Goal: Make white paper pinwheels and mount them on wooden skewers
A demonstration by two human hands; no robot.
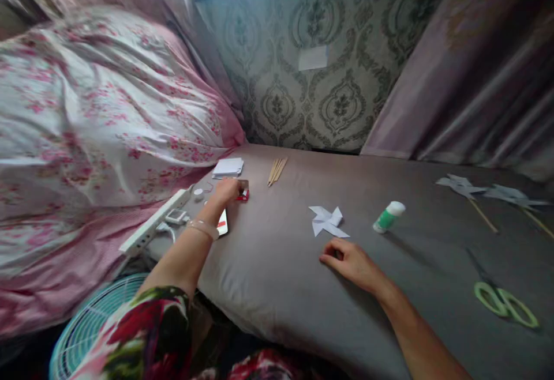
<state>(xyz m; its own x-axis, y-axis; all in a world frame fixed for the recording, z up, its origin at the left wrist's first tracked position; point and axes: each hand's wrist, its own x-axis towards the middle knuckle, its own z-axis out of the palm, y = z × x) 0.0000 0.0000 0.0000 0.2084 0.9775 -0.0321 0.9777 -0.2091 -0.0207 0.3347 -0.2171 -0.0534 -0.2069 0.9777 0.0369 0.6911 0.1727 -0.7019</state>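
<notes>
My left hand [230,188] reaches to the far left of the bed-like surface, its fingers bent down at a small red box [243,195]. The fingertips are closed together and partly hidden, so what they pinch does not show. Under that wrist lies a phone [222,224] with a lit screen. My right hand [352,260] rests with fingers curled toward the thumb, and nothing shows in it. Just beyond it, apart from the fingers, a folded white paper pinwheel [328,221] lies flat. A glue stick [388,217] with a green label stands to its right.
Wooden sticks [277,170] and a stack of white paper [228,167] lie at the back left. Green-handled scissors [497,299] and two pinwheels on sticks, one nearer [463,185], are at right. A power strip [156,221] and a fan [97,325] line the left edge.
</notes>
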